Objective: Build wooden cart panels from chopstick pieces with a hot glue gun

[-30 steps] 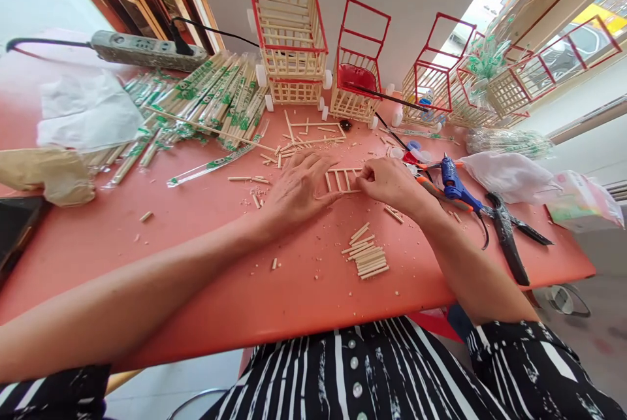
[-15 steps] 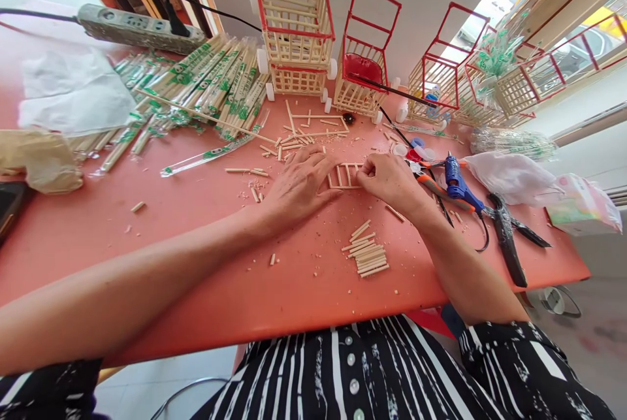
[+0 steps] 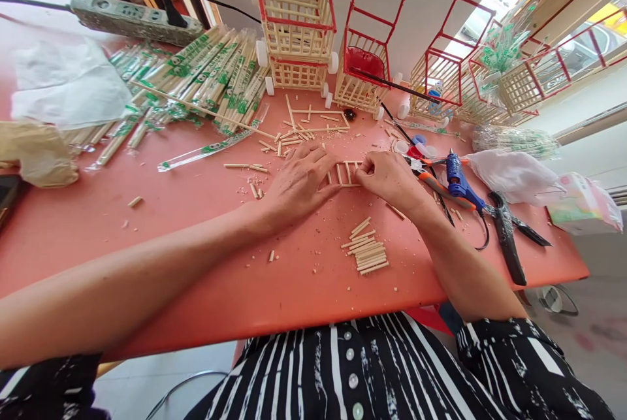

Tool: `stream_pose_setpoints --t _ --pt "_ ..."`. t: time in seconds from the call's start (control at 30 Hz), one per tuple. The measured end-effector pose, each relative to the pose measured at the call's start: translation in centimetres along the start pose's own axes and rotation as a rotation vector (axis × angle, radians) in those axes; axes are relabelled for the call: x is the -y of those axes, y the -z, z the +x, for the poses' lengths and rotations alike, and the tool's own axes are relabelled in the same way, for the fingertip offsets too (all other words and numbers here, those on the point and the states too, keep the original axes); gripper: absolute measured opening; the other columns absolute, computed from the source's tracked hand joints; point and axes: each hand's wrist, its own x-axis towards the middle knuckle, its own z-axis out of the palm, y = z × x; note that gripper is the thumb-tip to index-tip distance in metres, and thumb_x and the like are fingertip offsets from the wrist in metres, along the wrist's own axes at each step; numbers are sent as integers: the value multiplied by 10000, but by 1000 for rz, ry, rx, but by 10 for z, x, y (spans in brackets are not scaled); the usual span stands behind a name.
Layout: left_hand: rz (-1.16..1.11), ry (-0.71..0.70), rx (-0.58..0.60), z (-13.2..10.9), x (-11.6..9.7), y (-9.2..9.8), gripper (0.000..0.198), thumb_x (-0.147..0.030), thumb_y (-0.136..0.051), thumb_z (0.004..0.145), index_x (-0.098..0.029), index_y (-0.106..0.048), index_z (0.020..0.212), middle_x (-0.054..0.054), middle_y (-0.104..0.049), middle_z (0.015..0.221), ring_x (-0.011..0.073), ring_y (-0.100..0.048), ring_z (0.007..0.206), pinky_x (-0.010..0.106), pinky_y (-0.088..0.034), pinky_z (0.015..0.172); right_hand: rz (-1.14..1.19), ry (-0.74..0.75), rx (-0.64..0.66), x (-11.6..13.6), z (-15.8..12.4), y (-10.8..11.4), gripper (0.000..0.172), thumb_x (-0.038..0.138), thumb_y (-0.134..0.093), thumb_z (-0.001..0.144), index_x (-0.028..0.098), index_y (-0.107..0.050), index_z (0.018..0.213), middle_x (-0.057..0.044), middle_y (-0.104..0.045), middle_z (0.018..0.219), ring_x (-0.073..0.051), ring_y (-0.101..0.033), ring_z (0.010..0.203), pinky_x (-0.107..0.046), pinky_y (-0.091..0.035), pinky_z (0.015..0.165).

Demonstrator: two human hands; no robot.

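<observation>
A small ladder-like frame of wooden sticks (image 3: 345, 174) lies flat on the table between my hands. My left hand (image 3: 304, 178) rests over its left end, fingers stretched out and lying flat. At the opposite end, my right hand (image 3: 385, 175) is closed in a pinch, its fingertips touching the frame; what they hold is hidden. Toward me lies a pile of short cut sticks (image 3: 368, 251). Beyond my left hand are scattered stick pieces (image 3: 294, 139) and a larger, partly formed stick outline (image 3: 318, 112).
Stick carts with red edges (image 3: 298, 28) stand along the back. Wrapped chopsticks (image 3: 196, 80) and a power strip (image 3: 132, 18) lie at the back left. On the right are a blue glue gun (image 3: 459, 181), black-handled cutters (image 3: 509, 240) and a plastic bag (image 3: 514, 175).
The view has shifted slightly. Both hands keep almost the same place on the frame, with no clear change in grip.
</observation>
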Motion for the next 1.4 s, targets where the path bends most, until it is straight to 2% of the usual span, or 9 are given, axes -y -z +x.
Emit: stream_pose_setpoints --t 0.3,0.57,0.87,0.93,1.03,1.13,1.23,1.3,1.4 --pt "25 12 -1 -1 -2 1 232 -389 -684 1021 -180 -720 1113 148 -732 1175 372 -623 1198 474 -476 1015 42 7 11 0 -1 1 168 174 -615 941 140 -759 861 -79 -741 840 -182 -561 731 -309 -333 695" --pt "26 9 1 0 -1 -1 287 -388 -689 1023 -171 -725 1208 145 -737 1182 372 -627 1205 479 -469 1036 70 17 -3 -2 -1 -2 154 176 -623 928 158 -726 815 -69 -725 816 -186 -561 736 -312 -333 703" --pt "8 -30 -48 -2 3 -4 303 -412 -700 1024 -158 -732 1185 160 -744 1186 369 -630 1214 499 -494 1058 216 64 -34 -12 0 0 209 177 -642 864 196 -578 666 -7 -598 698 -151 -490 692 -309 -319 705" --pt "-6 -45 -113 -2 3 -3 296 -345 -695 1026 -175 -720 1268 163 -732 1308 363 -613 1279 517 -482 1101 343 109 12 -16 0 4 201 206 -631 859 197 -573 667 14 -554 673 -142 -475 683 -306 -322 702" --pt "-9 -141 -242 -2 -1 2 342 -244 -673 1035 -244 -697 1376 135 -706 1447 341 -578 1386 529 -452 1151 617 237 211 -24 -3 9 226 335 -617 896 196 -595 719 34 -500 672 -128 -427 655 -298 -302 656" --pt "-11 -311 -311 -3 -5 4 277 -225 -658 1057 -252 -731 1323 110 -806 1246 300 -651 1288 469 -488 1069 833 379 391 -30 -2 9 302 445 -650 918 199 -588 754 40 -484 698 -119 -397 658 -288 -294 641" --pt "-34 -378 -364 -4 -7 5 166 -241 -662 1067 -228 -769 1193 78 -831 978 261 -709 1081 409 -511 957 945 453 456 -31 2 4 371 502 -662 947 199 -573 752 32 -497 706 -117 -402 666 -278 -312 637" --pt "-90 -353 -367 -5 -9 6 144 -252 -639 1080 -223 -780 1095 60 -813 909 230 -708 954 361 -524 879 933 446 416 -28 2 5 432 553 -637 982 196 -572 748 25 -514 696 -112 -408 653 -273 -310 615" --pt "-190 -259 -322 -8 -14 8 178 -256 -610 1085 -221 -770 1015 34 -785 868 191 -689 821 297 -520 764 842 459 167 -28 -16 19 517 617 -601 1020 193 -571 726 33 -496 649 -99 -397 611 -271 -297 584"
